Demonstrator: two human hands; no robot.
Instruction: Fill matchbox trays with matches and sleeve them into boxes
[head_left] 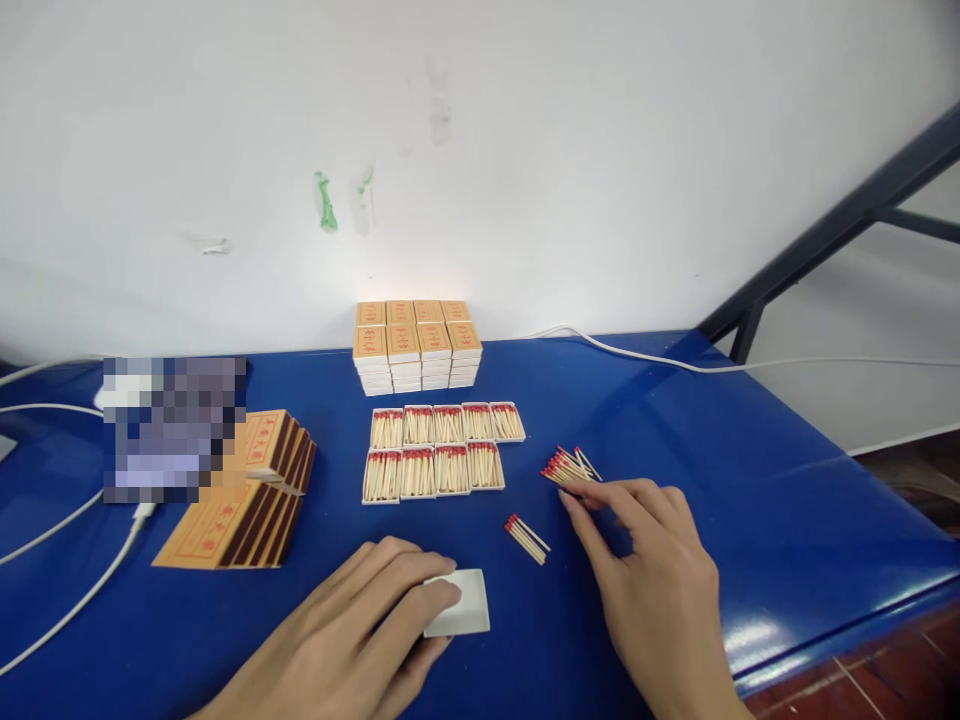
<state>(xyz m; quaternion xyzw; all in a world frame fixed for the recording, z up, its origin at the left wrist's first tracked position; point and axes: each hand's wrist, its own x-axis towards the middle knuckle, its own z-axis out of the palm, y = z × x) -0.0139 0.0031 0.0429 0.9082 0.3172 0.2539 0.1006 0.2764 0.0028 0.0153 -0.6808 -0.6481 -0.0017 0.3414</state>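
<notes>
My left hand (375, 620) grips a white matchbox tray (474, 603) near the front of the table, its fingers over the left edge and inside. The visible part of the tray holds no matches. My right hand (649, 550) has thumb and index finger pinched at the lower ends of a loose pile of red-tipped matches (568, 466). Between the hands lies a smaller bunch of matches (527, 539). Beyond them, two rows of white trays filled with matches (438, 472) stand side by side, heads facing the wall.
Closed orange-topped matchboxes (418, 342) are stacked against the wall. On the left, matchbox sleeves (247, 520) with dark striking sides lie piled by a blurred-out device (176, 430). White cables (97, 625) run across the blue table (765, 480), whose edge is at right.
</notes>
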